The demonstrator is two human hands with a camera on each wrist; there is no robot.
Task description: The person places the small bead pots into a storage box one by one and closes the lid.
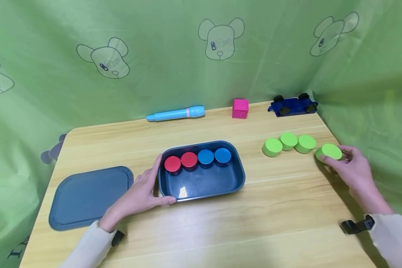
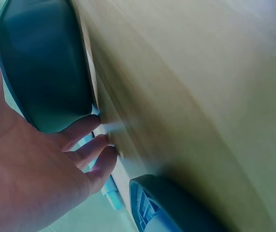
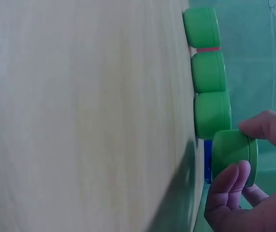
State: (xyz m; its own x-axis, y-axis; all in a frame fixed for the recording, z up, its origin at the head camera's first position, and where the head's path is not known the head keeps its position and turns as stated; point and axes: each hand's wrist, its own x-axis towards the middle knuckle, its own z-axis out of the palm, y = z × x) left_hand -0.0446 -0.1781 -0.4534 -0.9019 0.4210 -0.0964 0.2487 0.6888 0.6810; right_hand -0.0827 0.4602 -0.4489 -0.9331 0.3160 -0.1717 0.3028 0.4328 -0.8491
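My right hand (image 1: 355, 169) pinches a short green cylinder (image 1: 329, 152) between thumb and fingers at the table's right side. In the right wrist view this green cylinder (image 3: 231, 153) shows a seam near one end and hangs slightly off the tabletop. Three more green cylinders (image 1: 289, 140) stand in a row to its left. My left hand (image 1: 139, 193) holds the left end of a dark blue tray (image 1: 207, 186), thumb at the near edge and index finger along the far-left side. Inside the tray, two red cylinders (image 1: 189, 160) and two blue cylinders (image 1: 206, 158) line its far wall.
A flat dark blue lid (image 1: 90, 197) lies left of the tray. Along the back edge are a light blue pen-shaped item (image 1: 175, 113), a pink cube (image 1: 240, 108) and a blue toy car (image 1: 293, 105). Green cloth (image 1: 174, 67) with bear-like faces hangs behind and beside the table.
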